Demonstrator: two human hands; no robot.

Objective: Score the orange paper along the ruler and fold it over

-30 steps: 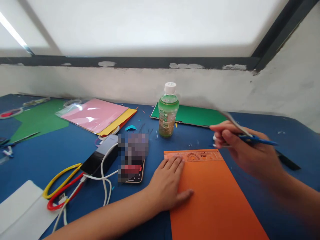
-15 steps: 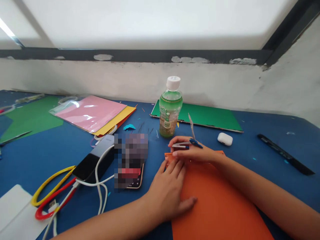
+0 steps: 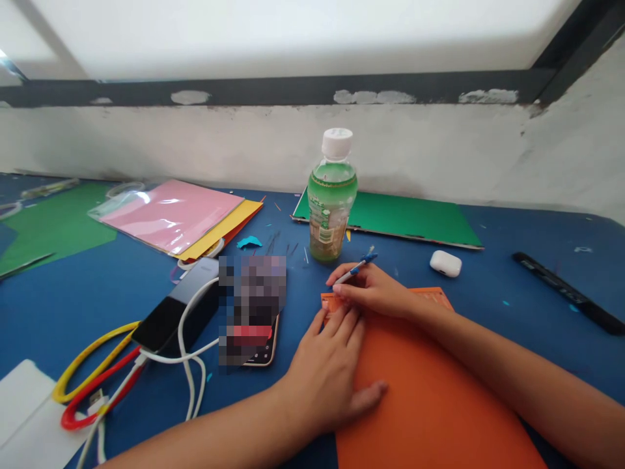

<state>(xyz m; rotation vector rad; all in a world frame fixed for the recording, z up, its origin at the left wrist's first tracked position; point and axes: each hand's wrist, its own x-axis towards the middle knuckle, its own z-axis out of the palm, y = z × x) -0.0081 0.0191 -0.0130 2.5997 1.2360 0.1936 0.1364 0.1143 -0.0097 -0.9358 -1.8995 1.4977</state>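
My left hand (image 3: 332,368) lies with its fingers spread, pressing on an orange sheet of paper (image 3: 420,404). Its fingertips rest at the left end of a flat orange ruler-like strip (image 3: 434,297) with cut-out shapes, which lies across the sheet's far edge. In my right hand (image 3: 375,286) is a white and blue pen (image 3: 355,268), pinched between thumb and fingers. The pen slants, its lower end close to the strip's far edge; whether the tip touches anything cannot be made out. The right hand covers the strip's middle.
A drink bottle (image 3: 332,202) stands just beyond my hands, before a green board (image 3: 415,218). To the left are a phone (image 3: 266,352), a power bank (image 3: 170,319) with cables and sheets of coloured paper (image 3: 180,212). An earbud case (image 3: 446,263) and black marker-like object (image 3: 566,293) lie right.
The pen has swung from lying nearly level, blurred, to a steeper slant in my right hand. More of the strip's right end shows. My left hand stays put; the view has tilted slightly.
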